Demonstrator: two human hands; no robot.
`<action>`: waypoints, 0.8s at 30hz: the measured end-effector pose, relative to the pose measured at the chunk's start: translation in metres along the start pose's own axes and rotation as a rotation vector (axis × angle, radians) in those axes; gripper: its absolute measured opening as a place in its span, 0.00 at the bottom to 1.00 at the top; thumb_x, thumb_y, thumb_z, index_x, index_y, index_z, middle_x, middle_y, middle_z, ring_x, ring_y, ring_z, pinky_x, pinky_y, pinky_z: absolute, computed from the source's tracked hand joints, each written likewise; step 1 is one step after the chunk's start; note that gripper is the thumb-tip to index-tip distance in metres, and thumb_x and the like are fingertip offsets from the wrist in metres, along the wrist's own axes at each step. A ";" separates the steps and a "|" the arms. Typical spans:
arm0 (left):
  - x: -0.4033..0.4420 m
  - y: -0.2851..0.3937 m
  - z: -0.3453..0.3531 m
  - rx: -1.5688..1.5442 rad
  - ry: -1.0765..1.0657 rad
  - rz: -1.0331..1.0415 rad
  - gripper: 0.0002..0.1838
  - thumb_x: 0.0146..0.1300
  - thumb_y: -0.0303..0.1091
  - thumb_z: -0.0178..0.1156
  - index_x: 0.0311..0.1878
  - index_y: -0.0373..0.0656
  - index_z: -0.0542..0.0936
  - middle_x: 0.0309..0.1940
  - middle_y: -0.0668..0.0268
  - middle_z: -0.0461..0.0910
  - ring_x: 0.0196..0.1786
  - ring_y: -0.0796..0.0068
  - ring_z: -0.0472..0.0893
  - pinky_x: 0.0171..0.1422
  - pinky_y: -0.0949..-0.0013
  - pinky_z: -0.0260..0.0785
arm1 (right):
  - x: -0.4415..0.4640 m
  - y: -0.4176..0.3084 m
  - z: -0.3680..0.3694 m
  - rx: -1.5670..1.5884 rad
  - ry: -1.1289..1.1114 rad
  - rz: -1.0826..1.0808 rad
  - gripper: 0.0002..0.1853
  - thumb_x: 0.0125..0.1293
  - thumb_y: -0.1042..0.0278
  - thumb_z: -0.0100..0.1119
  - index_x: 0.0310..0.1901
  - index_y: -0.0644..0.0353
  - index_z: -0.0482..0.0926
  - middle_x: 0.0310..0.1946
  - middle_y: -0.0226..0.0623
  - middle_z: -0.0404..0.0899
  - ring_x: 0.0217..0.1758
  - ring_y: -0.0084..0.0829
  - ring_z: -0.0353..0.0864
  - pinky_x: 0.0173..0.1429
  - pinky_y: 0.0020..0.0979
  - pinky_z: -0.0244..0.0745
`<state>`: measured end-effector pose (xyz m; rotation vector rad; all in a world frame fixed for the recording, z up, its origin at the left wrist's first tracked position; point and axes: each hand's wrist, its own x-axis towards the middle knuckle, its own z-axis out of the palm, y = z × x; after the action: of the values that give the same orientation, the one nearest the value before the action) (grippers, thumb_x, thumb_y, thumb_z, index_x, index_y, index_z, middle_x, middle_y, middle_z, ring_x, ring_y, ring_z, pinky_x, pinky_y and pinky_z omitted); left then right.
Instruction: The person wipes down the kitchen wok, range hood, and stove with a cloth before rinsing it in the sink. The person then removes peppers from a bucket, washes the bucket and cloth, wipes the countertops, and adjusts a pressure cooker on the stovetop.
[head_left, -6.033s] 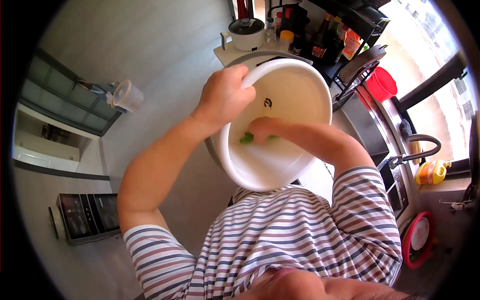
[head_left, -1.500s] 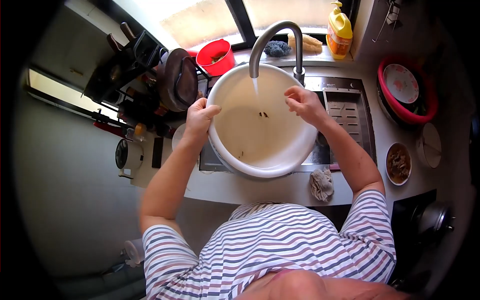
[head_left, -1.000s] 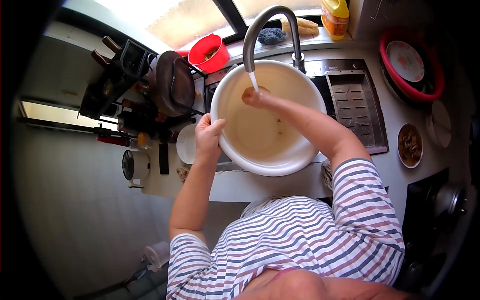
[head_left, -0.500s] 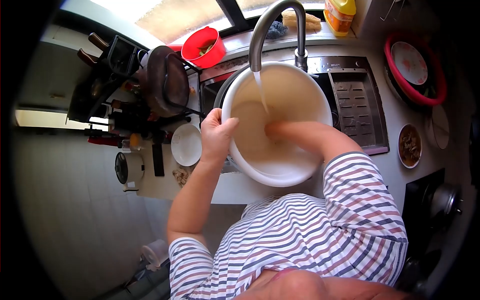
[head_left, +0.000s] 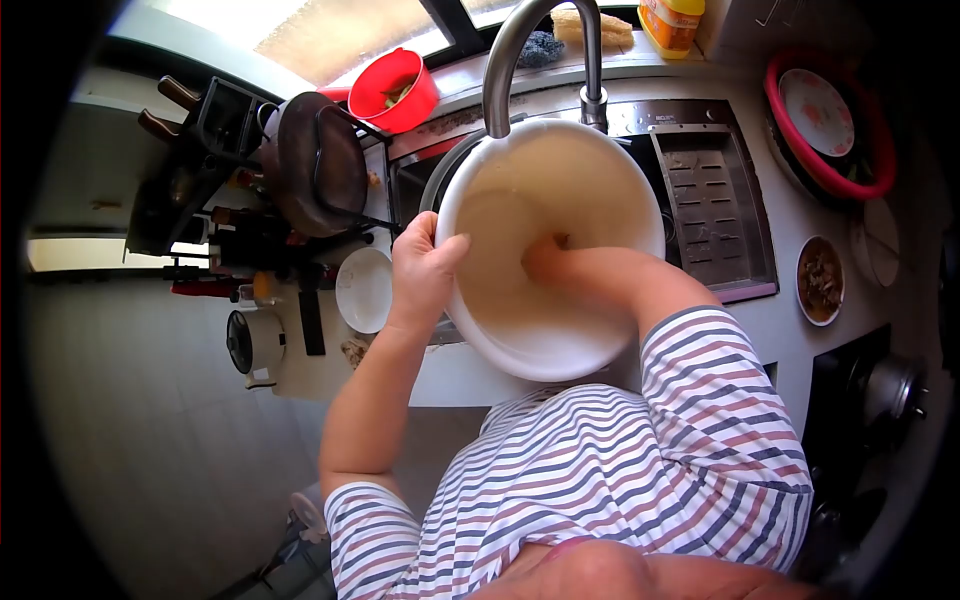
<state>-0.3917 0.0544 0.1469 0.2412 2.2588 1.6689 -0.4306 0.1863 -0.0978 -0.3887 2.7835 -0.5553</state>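
Our left hand point(head_left: 424, 266) clamps the basin point(head_left: 600, 185) at its left rim; our right hand point(head_left: 547, 263), hold hidden, sits inside — tap point(head_left: 497, 92) stream since gone.

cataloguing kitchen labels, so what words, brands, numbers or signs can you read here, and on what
No text is readable.
Yellow plastic bottle with an orange label: print too blurred to read.
Dark metal panel along the sink's back edge: small pale marking, too small to read.
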 end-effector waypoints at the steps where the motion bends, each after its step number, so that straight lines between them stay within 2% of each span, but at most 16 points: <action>1: 0.000 0.002 0.001 -0.010 -0.004 -0.005 0.05 0.50 0.26 0.56 0.28 0.37 0.71 0.23 0.72 0.71 0.26 0.85 0.68 0.31 0.79 0.63 | 0.005 -0.002 0.000 0.007 0.008 0.009 0.10 0.55 0.67 0.52 0.36 0.60 0.80 0.39 0.44 0.78 0.40 0.42 0.77 0.42 0.42 0.72; 6: -0.001 0.005 0.001 0.047 -0.051 0.010 0.04 0.51 0.26 0.57 0.29 0.38 0.72 0.24 0.72 0.72 0.27 0.87 0.69 0.32 0.81 0.63 | -0.009 0.019 0.007 0.042 -0.019 0.079 0.10 0.54 0.66 0.52 0.36 0.60 0.80 0.38 0.44 0.79 0.40 0.41 0.77 0.42 0.41 0.72; 19: -0.003 0.001 0.005 0.076 0.001 0.040 0.04 0.49 0.27 0.55 0.27 0.38 0.71 0.22 0.72 0.71 0.26 0.86 0.68 0.31 0.79 0.63 | -0.037 0.010 0.022 0.073 -0.065 0.010 0.11 0.54 0.65 0.54 0.35 0.60 0.81 0.35 0.42 0.80 0.39 0.38 0.78 0.42 0.38 0.72; 21: -0.004 -0.007 -0.002 -0.055 -0.034 -0.021 0.06 0.51 0.25 0.57 0.33 0.38 0.73 0.26 0.72 0.73 0.28 0.86 0.70 0.33 0.80 0.64 | -0.031 0.004 0.023 0.125 -0.015 -0.012 0.11 0.53 0.64 0.54 0.35 0.60 0.81 0.35 0.42 0.80 0.39 0.38 0.79 0.42 0.38 0.72; 24: -0.011 -0.005 0.001 -0.037 -0.020 -0.028 0.04 0.51 0.26 0.56 0.30 0.38 0.72 0.24 0.73 0.71 0.27 0.86 0.68 0.32 0.80 0.63 | -0.003 0.012 0.007 0.251 0.128 0.043 0.12 0.53 0.64 0.55 0.35 0.60 0.81 0.34 0.42 0.80 0.38 0.37 0.79 0.42 0.37 0.72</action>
<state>-0.3804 0.0498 0.1434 0.2155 2.2047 1.6844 -0.4284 0.1952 -0.1086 -0.2456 2.7860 -0.9357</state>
